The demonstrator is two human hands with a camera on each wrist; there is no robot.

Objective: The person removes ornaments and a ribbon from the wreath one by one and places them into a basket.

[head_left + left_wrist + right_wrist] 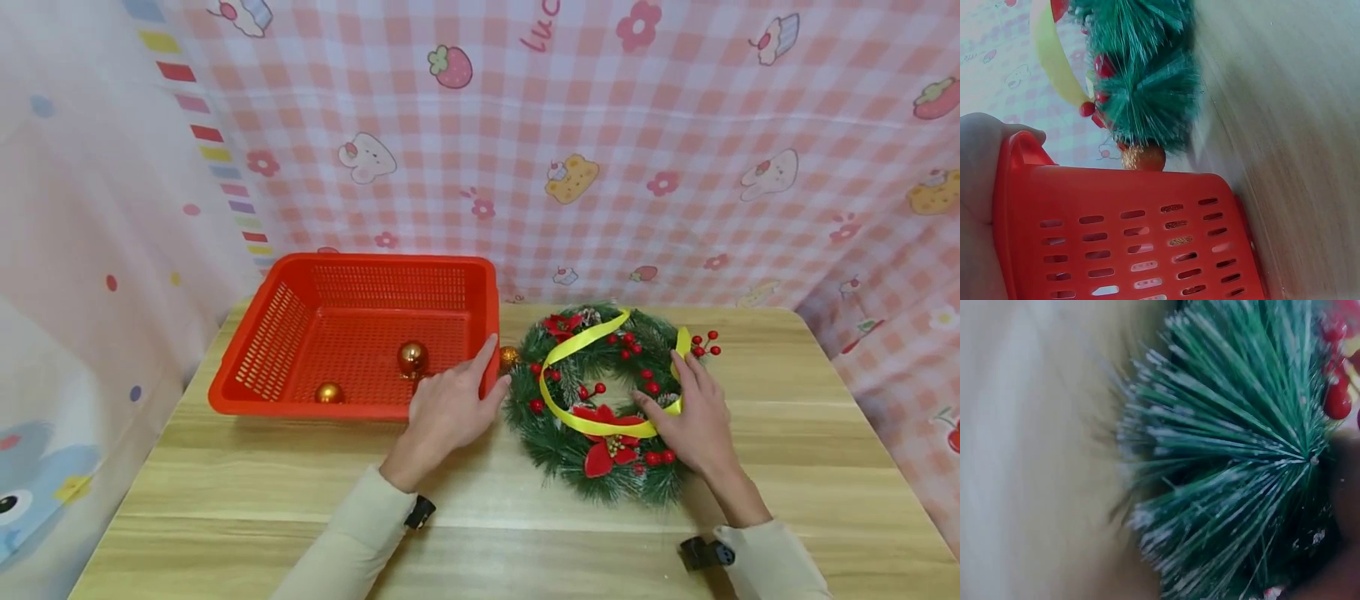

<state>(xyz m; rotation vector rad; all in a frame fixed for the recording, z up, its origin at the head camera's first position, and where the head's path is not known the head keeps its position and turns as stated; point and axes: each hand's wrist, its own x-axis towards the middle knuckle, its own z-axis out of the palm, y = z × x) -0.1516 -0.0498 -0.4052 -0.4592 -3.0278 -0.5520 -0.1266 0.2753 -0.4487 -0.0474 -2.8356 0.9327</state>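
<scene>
My left hand (452,406) rests over the front right corner of a red plastic basket (480,265), forefinger straight along the rim and thumb out past it. Seen from the left wrist, this hand lies above the slotted basket wall (1104,206). My right hand (697,417) grips the right side of a green wreath (555,442), thumb at the ring's inner edge. The wreath carries red berries, a red poinsettia (600,458) and a looped yellow ribbon (577,422). Pine needles (1222,437) fill much of the right wrist view.
Inside the basket lie a shiny gold ball (412,357) and a smaller gold ball (328,392). A glittery gold ball (509,358) sits between basket and wreath. Checked cloth (450,167) hangs behind the wooden table (525,550).
</scene>
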